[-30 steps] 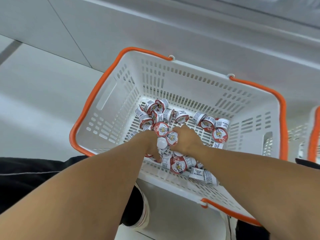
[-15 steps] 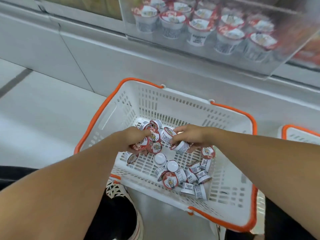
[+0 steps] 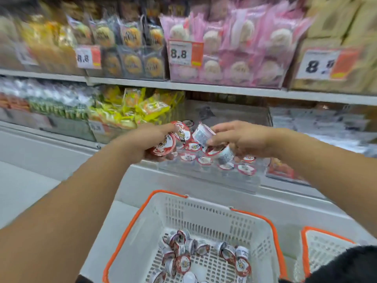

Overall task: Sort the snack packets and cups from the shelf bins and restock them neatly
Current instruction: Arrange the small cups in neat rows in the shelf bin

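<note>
Your left hand grips red-lidded cups, fingers curled round them. Your right hand pinches two more cups. Both held over clear shelf bin with cups inside. Remaining cups lie loose in white basket below on floor.

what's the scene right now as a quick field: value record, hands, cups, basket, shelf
left hand: raised toward the shelf, grips red-lidded cups
right hand: raised beside it, grips cups, their sides showing
clear shelf bin: holds cups in rows, lids up
white basket: orange-rimmed, below the hands, loose cups left on its floor
second basket: at right, only partly visible
upper shelf: pink packets, price tag reading 8.8
image quality: motion blur, cup counts unclear
</note>
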Available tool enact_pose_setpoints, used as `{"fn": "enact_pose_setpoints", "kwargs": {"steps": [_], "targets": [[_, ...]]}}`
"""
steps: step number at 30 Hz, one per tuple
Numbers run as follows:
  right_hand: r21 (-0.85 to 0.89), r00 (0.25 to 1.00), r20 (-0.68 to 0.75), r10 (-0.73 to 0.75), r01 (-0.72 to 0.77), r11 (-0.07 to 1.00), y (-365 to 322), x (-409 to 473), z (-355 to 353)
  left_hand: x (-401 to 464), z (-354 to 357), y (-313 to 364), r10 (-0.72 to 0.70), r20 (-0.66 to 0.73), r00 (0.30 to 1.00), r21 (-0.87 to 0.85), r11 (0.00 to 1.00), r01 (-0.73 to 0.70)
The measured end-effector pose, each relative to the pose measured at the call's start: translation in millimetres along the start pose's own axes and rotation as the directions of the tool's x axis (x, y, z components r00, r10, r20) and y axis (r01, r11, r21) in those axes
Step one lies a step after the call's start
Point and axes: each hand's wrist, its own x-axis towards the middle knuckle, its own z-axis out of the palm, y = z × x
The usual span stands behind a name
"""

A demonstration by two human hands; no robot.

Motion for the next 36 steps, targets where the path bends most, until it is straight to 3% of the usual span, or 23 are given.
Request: {"fn": "enact_pose_setpoints", "kwargs": {"steps": [4, 9, 13, 16, 26, 29, 33, 36], "targets": [[0.047, 0.956, -0.27, 0.115, -0.106, 0.993, 4, 54, -29, 31, 13, 12, -0.022, -0.154, 0.988, -0.113, 0.994, 0.005], [-0.077, 0.892, -0.399, 0.213, -0.264, 0.961, 21, 144, -50, 85, 26, 13, -0.008, -0.284, 0.959, -0.14, 0.99, -0.034], [-0.224, 0.889, -0.327, 0.32, -0.402, 0.888, 30, 197, -67, 111, 39, 9, 0.112, -0.32, 0.941, 0.036, 0.994, -0.105], [-0.237, 0.887, -0.297, 0.353, -0.427, 0.873, 41, 226, -77, 125, 40, 7, 0.166, -0.332, 0.929, 0.086, 0.986, -0.146], [-0.358, 0.869, -0.398, 0.293, -0.441, 0.823, 53, 247, -72, 148, 46, -5, 0.12, -0.342, 0.932, 0.044, 0.993, -0.112], [-0.31, 0.837, -0.426, 0.345, -0.493, 0.813, 52, 238, -79, 152, 51, -4, 0.115, -0.356, 0.927, 0.038, 0.993, -0.109], [-0.059, 0.799, -0.408, 0.442, -0.506, 0.86, 55, 218, -99, 155, 54, -5, 0.083, -0.346, 0.935, 0.016, 0.996, -0.083], [-0.011, 0.823, -0.373, 0.428, -0.465, 0.885, 55, 211, -103, 153, 55, -5, 0.077, -0.35, 0.934, 0.02, 0.997, -0.075]]}}
